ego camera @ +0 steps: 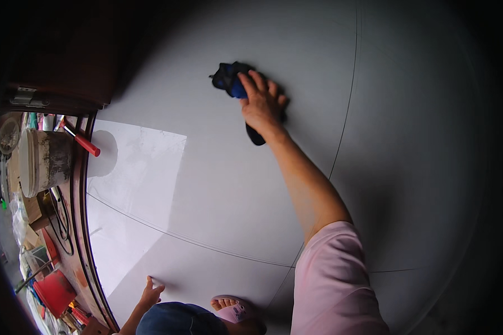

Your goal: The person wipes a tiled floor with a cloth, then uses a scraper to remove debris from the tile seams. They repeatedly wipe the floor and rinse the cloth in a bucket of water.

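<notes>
My right hand (263, 102) is stretched forward over the pale tiled floor (226, 184). Its fingers are wrapped over a black-and-blue item (228, 79), partly hidden under the palm. One rounded black end shows beside the wrist; I cannot tell whether the item is a shoe or a bundled cloth. Low in the view, my left hand (151, 292) holds nothing and has its fingers apart, close to my bent knee in dark blue cloth (180, 319). A pink slipper (234, 310) is on my foot.
A dark reddish doorway track (84, 201) edges the floor on the left. Beyond it stand a stained white bucket (52, 161), a red-handled tool (84, 142), a dark cable (63, 222) and a red container (55, 293). A dark wooden door (67, 63) rises at upper left.
</notes>
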A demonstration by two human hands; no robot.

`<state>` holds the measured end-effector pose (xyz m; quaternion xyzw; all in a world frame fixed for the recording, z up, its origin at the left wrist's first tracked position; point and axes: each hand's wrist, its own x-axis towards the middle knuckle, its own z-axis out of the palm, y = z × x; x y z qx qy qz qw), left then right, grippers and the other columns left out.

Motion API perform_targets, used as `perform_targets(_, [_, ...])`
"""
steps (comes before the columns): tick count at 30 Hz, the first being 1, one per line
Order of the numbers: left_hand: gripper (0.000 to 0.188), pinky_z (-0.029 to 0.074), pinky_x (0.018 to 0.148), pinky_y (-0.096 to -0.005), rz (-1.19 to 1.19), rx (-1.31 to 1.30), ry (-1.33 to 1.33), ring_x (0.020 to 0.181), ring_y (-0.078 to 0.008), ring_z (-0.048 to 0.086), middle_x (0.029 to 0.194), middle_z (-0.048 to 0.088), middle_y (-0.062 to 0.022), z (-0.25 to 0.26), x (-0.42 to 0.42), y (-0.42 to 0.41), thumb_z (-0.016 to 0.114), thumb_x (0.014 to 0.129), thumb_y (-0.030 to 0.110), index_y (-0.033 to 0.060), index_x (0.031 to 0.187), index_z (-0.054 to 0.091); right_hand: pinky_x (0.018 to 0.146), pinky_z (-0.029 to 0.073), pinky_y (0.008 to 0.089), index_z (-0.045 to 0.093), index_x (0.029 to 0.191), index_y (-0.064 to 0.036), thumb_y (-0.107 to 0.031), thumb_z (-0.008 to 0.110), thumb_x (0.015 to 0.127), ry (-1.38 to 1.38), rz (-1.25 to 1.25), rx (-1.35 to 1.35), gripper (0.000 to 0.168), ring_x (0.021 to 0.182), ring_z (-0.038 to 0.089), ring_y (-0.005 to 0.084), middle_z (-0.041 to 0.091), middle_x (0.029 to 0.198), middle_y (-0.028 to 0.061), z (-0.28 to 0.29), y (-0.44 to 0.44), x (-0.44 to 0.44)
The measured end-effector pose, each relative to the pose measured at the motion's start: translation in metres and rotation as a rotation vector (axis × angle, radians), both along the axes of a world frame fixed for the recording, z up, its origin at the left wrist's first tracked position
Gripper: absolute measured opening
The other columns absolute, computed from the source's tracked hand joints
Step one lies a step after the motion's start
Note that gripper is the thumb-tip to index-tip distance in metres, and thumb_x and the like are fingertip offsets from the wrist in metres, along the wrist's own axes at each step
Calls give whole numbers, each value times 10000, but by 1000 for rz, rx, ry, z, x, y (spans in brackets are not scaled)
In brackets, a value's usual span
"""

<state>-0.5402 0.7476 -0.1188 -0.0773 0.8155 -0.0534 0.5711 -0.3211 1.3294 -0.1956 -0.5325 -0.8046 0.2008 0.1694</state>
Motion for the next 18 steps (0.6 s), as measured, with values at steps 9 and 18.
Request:
perform_targets(9, [831, 223, 1157, -387, 26, 156, 63, 1477, -333, 171, 1615, 17, -223, -5, 8, -11, 560, 936, 244, 73, 1554, 32, 935, 301, 460, 541, 1334, -300, -91, 616, 805, 42, 428, -46, 574, 1246, 420, 231, 472, 1421, -44, 12, -356, 67])
perform_targets(18, [755, 267, 1133, -379, 0, 155, 143, 1425, -338, 306, 1585, 182, -242, -12, 13, -1, 524, 935, 224, 89, 1555, 115, 996, 428, 505, 391, 1414, -32, -185, 504, 960, -442, -1401, -74, 492, 1193, 524, 448, 524, 1322, 241, -28, -384, 358])
